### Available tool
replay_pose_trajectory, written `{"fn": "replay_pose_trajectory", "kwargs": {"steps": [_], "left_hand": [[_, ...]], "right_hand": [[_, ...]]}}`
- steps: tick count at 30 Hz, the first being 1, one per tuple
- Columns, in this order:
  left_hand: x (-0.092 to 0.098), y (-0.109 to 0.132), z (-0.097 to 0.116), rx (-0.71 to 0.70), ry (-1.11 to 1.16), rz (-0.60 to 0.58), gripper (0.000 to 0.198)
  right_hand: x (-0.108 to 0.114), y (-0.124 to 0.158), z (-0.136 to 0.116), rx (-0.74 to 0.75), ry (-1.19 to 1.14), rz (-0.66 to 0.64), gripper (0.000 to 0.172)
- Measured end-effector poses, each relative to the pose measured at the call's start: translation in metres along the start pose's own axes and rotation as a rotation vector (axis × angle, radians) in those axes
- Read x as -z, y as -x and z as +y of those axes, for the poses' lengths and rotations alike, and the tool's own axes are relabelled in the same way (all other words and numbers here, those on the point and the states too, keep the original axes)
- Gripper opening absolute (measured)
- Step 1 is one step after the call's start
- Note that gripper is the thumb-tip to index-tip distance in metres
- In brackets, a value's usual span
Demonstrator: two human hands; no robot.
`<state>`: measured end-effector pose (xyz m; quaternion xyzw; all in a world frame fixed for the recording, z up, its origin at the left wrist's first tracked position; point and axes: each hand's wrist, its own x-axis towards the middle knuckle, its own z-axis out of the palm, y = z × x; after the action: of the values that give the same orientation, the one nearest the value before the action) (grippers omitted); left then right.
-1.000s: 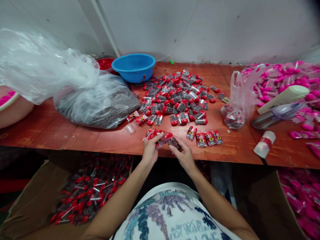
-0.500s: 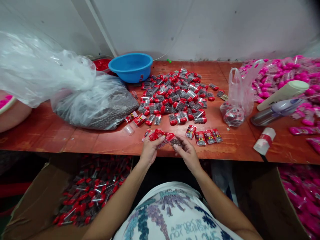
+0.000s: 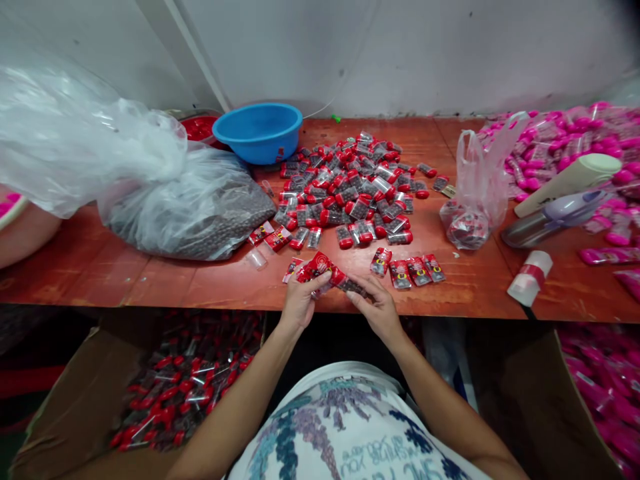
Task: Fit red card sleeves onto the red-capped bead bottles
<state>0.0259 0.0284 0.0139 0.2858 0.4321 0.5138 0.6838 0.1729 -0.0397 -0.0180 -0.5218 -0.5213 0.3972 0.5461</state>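
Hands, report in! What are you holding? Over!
Left hand holding red wrappers. Right hand gripping small container. Pile of containers beyond, not in the way.

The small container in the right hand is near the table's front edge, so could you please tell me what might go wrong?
The container might slip from the right hand and drop over the front edge of the table. The left hand holds several red wrappers together, so one might crease or slide loose.

Between the fingers (image 3: 319, 281), flat red printed wrappers (image 3: 317, 265) are glossy plastic; beyond the fingers, small red-ended containers (image 3: 360, 208) are smooth, shiny, clear plastic; beneath them, the flat reddish-brown tabletop (image 3: 210, 283) looks like faintly glossy wood.
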Motion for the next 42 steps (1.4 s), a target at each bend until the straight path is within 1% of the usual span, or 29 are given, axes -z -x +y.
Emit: {"fn": "replay_pose_trajectory", "kwargs": {"steps": [3, 7, 12, 17, 19, 21, 23, 25, 27, 29, 32, 34, 35, 37, 40, 42], "left_hand": [[-0.003, 0.003, 0.002, 0.002, -0.042, -0.033, 0.033], [-0.007, 0.004, 0.002, -0.028, -0.085, -0.018, 0.036], [-0.006, 0.005, 0.000, -0.027, -0.104, -0.032, 0.047], [-0.004, 0.007, 0.002, -0.042, -0.124, -0.110, 0.058], [-0.003, 0.007, 0.002, -0.059, -0.134, -0.129, 0.057], [-0.003, 0.007, 0.003, -0.073, -0.157, -0.120, 0.056], [-0.004, 0.005, 0.004, -0.059, -0.181, -0.101, 0.058], [-0.005, 0.004, 0.006, -0.012, -0.179, -0.091, 0.058], [-0.005, 0.003, 0.007, 0.048, -0.167, -0.094, 0.053], [-0.006, 0.004, 0.005, 0.082, -0.173, -0.088, 0.047], [-0.007, 0.006, 0.000, 0.030, -0.196, -0.035, 0.045], [-0.008, 0.008, -0.002, -0.016, -0.192, -0.013, 0.044], [-0.008, 0.009, -0.003, -0.017, -0.184, -0.016, 0.042], [-0.007, 0.011, -0.003, 0.029, -0.157, -0.043, 0.040], [-0.006, 0.010, -0.002, 0.106, -0.118, -0.089, 0.044], [-0.006, 0.008, -0.002, 0.106, -0.106, -0.098, 0.042]], "right_hand": [[0.003, -0.001, -0.001, 0.007, 0.009, -0.023, 0.038], [0.006, -0.001, -0.005, 0.003, 0.018, -0.035, 0.038], [0.007, 0.000, -0.008, 0.002, 0.019, -0.064, 0.038], [0.007, 0.001, -0.009, 0.079, 0.064, -0.051, 0.039], [0.006, 0.001, -0.010, 0.115, 0.085, -0.047, 0.040], [0.005, 0.001, -0.011, 0.123, 0.090, -0.043, 0.039], [0.003, 0.002, -0.011, 0.089, 0.062, -0.040, 0.038], [-0.001, 0.003, -0.010, 0.028, -0.007, -0.022, 0.036], [-0.005, 0.006, -0.009, -0.033, -0.080, 0.012, 0.034], [-0.010, 0.009, -0.008, -0.048, -0.079, 0.053, 0.035], [-0.015, 0.014, -0.006, 0.013, 0.047, 0.078, 0.038], [-0.017, 0.016, -0.004, 0.019, 0.065, 0.091, 0.038], [-0.018, 0.016, -0.002, -0.005, 0.029, 0.101, 0.037], [-0.020, 0.015, 0.001, -0.085, -0.096, 0.114, 0.035], [-0.020, 0.011, 0.006, -0.189, -0.272, 0.103, 0.036], [-0.018, 0.008, 0.009, -0.208, -0.298, 0.098, 0.036]]}}
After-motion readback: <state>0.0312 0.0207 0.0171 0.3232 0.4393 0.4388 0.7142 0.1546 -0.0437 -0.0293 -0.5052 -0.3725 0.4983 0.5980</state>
